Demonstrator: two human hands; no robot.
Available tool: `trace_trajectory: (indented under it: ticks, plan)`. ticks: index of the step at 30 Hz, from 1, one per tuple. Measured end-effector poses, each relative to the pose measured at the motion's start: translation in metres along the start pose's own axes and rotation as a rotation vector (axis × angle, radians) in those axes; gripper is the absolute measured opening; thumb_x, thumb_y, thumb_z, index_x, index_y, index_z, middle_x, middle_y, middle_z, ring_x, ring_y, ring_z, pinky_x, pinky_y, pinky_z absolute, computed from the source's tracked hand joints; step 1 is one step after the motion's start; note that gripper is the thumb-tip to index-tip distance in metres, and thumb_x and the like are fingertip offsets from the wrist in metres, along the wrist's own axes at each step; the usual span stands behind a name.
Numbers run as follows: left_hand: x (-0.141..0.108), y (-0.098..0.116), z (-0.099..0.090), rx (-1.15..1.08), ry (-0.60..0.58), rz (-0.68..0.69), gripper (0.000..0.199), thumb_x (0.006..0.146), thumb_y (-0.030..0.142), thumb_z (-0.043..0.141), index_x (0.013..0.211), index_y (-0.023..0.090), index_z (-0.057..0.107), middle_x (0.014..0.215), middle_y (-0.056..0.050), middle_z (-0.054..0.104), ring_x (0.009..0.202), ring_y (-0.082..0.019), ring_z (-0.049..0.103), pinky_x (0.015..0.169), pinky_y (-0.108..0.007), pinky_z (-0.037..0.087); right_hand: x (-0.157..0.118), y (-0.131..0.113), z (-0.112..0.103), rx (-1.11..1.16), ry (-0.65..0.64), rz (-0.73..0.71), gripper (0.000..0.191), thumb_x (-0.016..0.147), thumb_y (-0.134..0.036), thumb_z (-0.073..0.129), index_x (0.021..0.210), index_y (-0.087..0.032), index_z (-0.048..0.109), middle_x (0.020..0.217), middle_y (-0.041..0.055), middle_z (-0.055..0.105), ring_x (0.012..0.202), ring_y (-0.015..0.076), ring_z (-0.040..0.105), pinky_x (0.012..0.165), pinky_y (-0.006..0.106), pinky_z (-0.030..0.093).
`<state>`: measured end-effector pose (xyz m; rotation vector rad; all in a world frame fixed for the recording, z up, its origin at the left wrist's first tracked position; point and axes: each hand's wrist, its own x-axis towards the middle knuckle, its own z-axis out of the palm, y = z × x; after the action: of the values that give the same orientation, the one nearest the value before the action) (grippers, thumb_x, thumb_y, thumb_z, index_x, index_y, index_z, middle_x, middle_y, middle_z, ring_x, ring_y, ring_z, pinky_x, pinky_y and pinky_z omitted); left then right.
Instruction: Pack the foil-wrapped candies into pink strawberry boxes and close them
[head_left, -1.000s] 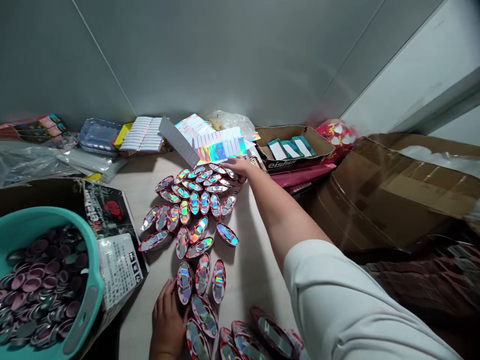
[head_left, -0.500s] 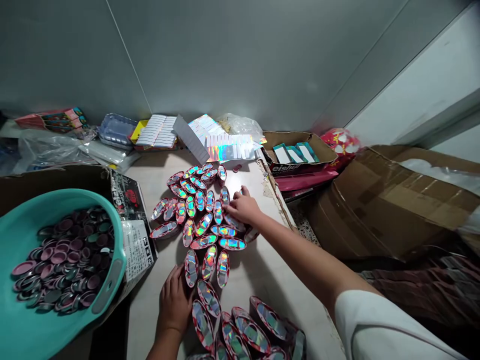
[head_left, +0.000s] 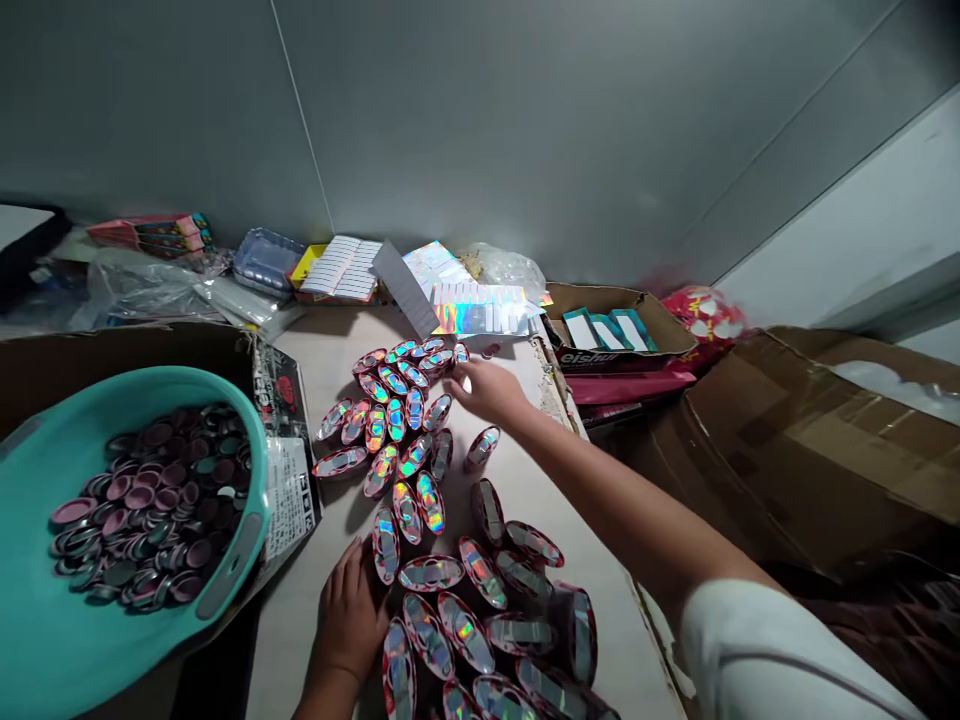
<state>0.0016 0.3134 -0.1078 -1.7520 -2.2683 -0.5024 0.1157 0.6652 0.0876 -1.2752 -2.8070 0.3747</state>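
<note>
Many slim, oval-topped packets with shiny rainbow tops and red-pink sides stand upright on the table. A far group of packets (head_left: 395, 419) lies in front of my right hand (head_left: 487, 388). This hand reaches to that group's far right edge, its fingers partly hidden and bent loosely against the packets. Closer to me is a looser near group of packets (head_left: 465, 632). My left hand (head_left: 351, 612) lies on the table at that group's left side, fingers stretched out, its fingertips beside an upright packet (head_left: 385, 545). I see no packet lifted in either hand.
A turquoise basin (head_left: 259, 470) of small dark and pink oval pieces sits in a cardboard box (head_left: 283, 480) at left. Shiny printed sheets (head_left: 480, 310) lie at the back. An open carton (head_left: 667, 340) and a large brown box (head_left: 795, 440) stand at right.
Several packets from the far group's right and near side now stand closer to me, by the near group. My right hand has moved to the far edge. My left hand stays about where it was.
</note>
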Motion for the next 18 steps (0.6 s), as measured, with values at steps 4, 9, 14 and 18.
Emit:
trace_trajectory:
  ticks: [4,9,14,18]
  plan:
    - [0.0,-0.001,-0.002,0.0,-0.021,0.015,0.05,0.095,0.03,0.048,0.14,0.008,0.042,0.13,-0.019,0.059,0.12,-0.032,0.057,0.097,-0.044,0.05,0.091,0.007,0.013,0.043,-0.058,0.019,0.059,0.095,-0.061,0.054,0.148,-0.035,0.05,0.157,0.0062,0.043,0.145,0.0378,0.033,0.107,0.051,0.043]
    - [0.0,0.0,-0.003,-0.025,-0.045,-0.011,0.053,0.096,0.036,0.048,0.141,0.01,0.043,0.132,-0.018,0.059,0.122,-0.031,0.057,0.099,-0.044,0.049,0.13,-0.004,0.047,0.054,-0.159,0.064,0.066,0.092,-0.076,0.046,0.147,-0.039,0.051,0.152,0.0116,0.045,0.138,0.0429,0.042,0.108,0.069,0.033]
    - [0.002,0.002,-0.008,-0.047,-0.065,-0.009,0.049,0.093,0.035,0.053,0.136,0.011,0.049,0.131,-0.018,0.06,0.124,-0.031,0.056,0.101,-0.044,0.047,0.108,-0.001,0.06,0.039,-0.186,0.085,0.065,0.092,-0.076,0.045,0.142,-0.035,0.053,0.142,0.015,0.049,0.124,0.0413,0.056,0.104,0.069,0.037]
    - [0.004,0.003,-0.01,-0.048,-0.049,-0.002,0.046,0.09,0.03,0.055,0.132,0.011,0.052,0.13,-0.019,0.061,0.122,-0.032,0.057,0.1,-0.044,0.048,0.064,0.008,0.064,0.136,-0.236,0.12,0.065,0.093,-0.071,0.051,0.137,-0.024,0.054,0.13,0.0168,0.051,0.113,0.0339,0.062,0.098,0.046,0.049]
